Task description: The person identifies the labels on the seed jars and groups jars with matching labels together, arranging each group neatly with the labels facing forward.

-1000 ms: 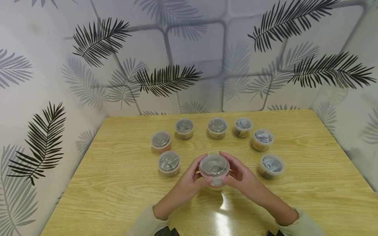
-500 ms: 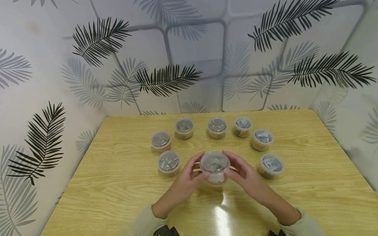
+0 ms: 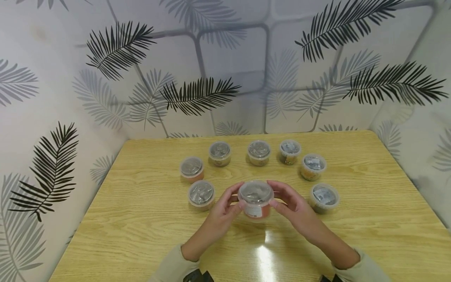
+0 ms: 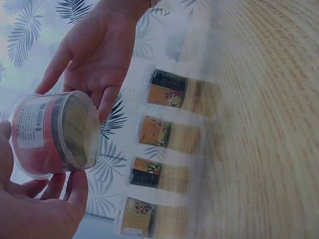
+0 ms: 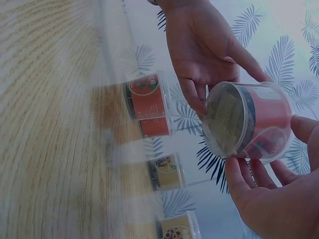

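Note:
A round clear plastic tub (image 3: 256, 197) with a reddish label, a white sticker and a clear lid is held just above the table, between both hands. My left hand (image 3: 225, 213) grips its left side, thumb in front and fingers behind. On the other side my right hand (image 3: 292, 205) holds it the same way. The left wrist view shows the tub (image 4: 55, 134) tilted in the picture, its sticker facing out, with the left hand (image 4: 37, 209) under it. From the right wrist view, the tub (image 5: 249, 122) shows a greyish-brown content through its lid, near the right hand (image 5: 284, 199).
Several similar lidded tubs stand in an arc on the wooden table (image 3: 141, 219): a left tub (image 3: 201, 194), a back tub (image 3: 259, 152) and a right tub (image 3: 324, 198) among them. A leaf-patterned wall covering (image 3: 239, 113) rises behind.
The held tub has risen slightly and turned between the hands, so its white sticker sits further left and more red label shows. The fingers have shifted their hold. The other tubs have not moved.

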`<state>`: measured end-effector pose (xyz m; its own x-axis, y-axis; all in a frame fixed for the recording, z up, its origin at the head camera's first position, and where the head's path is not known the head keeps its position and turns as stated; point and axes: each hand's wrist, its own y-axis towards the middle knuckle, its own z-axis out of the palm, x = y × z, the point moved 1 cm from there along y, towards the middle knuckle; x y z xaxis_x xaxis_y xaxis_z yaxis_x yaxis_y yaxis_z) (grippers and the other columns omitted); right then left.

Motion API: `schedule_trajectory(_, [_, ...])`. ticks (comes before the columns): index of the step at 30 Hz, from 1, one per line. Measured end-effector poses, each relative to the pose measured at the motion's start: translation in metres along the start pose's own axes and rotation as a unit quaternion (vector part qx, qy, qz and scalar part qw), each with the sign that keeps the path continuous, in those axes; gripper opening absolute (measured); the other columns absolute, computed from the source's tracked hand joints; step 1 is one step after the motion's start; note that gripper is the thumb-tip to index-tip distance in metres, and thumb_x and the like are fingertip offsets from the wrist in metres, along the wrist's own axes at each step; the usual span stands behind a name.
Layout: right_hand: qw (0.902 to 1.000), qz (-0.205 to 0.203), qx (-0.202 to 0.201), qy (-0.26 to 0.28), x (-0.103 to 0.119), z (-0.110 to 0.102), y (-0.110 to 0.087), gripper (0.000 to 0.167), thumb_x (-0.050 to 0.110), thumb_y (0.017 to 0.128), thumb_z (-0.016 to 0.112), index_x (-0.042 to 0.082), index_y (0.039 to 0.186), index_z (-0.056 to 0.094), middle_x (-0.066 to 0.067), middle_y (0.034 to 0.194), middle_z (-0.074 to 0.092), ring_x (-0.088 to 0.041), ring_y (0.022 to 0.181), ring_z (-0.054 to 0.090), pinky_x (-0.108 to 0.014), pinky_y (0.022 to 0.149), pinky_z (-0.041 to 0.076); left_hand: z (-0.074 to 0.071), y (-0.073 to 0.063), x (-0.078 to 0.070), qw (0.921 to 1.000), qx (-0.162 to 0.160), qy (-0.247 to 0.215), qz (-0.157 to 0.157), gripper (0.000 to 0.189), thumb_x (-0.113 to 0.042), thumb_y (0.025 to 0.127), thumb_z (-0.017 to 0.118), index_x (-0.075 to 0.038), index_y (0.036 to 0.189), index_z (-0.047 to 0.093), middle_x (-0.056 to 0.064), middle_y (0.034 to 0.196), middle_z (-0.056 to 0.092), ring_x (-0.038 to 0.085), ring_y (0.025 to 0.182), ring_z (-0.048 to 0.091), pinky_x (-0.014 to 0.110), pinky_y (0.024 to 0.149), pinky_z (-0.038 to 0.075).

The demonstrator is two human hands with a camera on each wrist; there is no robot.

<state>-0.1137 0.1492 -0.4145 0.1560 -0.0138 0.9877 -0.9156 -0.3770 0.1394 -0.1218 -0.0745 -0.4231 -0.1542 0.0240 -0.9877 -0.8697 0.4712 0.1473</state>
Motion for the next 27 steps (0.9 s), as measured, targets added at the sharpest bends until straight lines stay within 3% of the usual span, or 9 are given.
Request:
schedule_trajectory(6, [0.9994, 0.003, 0.020, 0.028, -0.0018, 0.0018, -0.0005, 0.052, 0.008, 0.094, 0.055, 0.009, 0.141, 0.034, -0.014, 0.137, 0.040, -0.025, 0.122, 0.042, -0.029, 0.094, 0.043, 0.0022, -0.0011, 0.0065, 0.9988, 0.037, -0.032, -0.002, 0.067, -0.028, 0.093, 0.057, -0.011, 0.147, 0.021, 0.013, 0.136, 0.035, 0.025, 0.118, 0.043, 0.031, 0.095, 0.043])
schedule_trajectory(13, [0.9950, 0.021, 0.075, 0.062, -0.0023, 0.0073, -0.0011, 0.061, 0.006, 0.094, 0.054, 0.016, 0.147, 0.024, -0.016, 0.144, 0.030, -0.030, 0.125, 0.040, -0.032, 0.095, 0.043, 0.0043, -0.0008, 0.0059, 0.9981, 0.058, -0.011, -0.017, 0.076, -0.032, 0.091, 0.060, -0.011, 0.148, 0.016, 0.010, 0.140, 0.034, 0.020, 0.123, 0.041, 0.033, 0.098, 0.039])
schedule_trajectory(17, [0.9942, 0.006, 0.084, 0.068, -0.0021, 0.0084, -0.0010, 0.063, 0.004, 0.094, 0.053, 0.009, 0.147, 0.021, -0.019, 0.144, 0.029, -0.031, 0.125, 0.040, -0.032, 0.094, 0.043, 0.0043, -0.0005, 0.0036, 0.9983, 0.057, -0.002, -0.015, 0.076, -0.027, 0.092, 0.061, -0.007, 0.148, 0.015, 0.012, 0.142, 0.033, 0.022, 0.126, 0.038, 0.037, 0.101, 0.037])
schedule_trajectory(23, [0.9959, -0.012, 0.070, 0.056, -0.0017, 0.0051, -0.0011, 0.057, 0.004, 0.096, 0.050, 0.007, 0.146, 0.023, -0.019, 0.143, 0.032, -0.026, 0.125, 0.040, -0.031, 0.095, 0.043, 0.0027, -0.0013, 0.0036, 0.9990, 0.041, -0.008, -0.019, 0.066, -0.025, 0.093, 0.058, -0.016, 0.147, 0.021, 0.009, 0.137, 0.035, 0.022, 0.119, 0.043, 0.033, 0.096, 0.042])
schedule_trajectory(27, [0.9988, -0.011, 0.040, 0.025, -0.0005, 0.0022, -0.0014, 0.052, 0.008, 0.097, 0.050, 0.009, 0.145, 0.029, -0.015, 0.141, 0.036, -0.027, 0.126, 0.039, -0.029, 0.095, 0.042, 0.0005, -0.0011, 0.0052, 0.9997, 0.022, -0.003, 0.008, 0.060, -0.024, 0.095, 0.055, -0.013, 0.146, 0.024, 0.009, 0.135, 0.036, 0.023, 0.117, 0.044, 0.034, 0.094, 0.043])
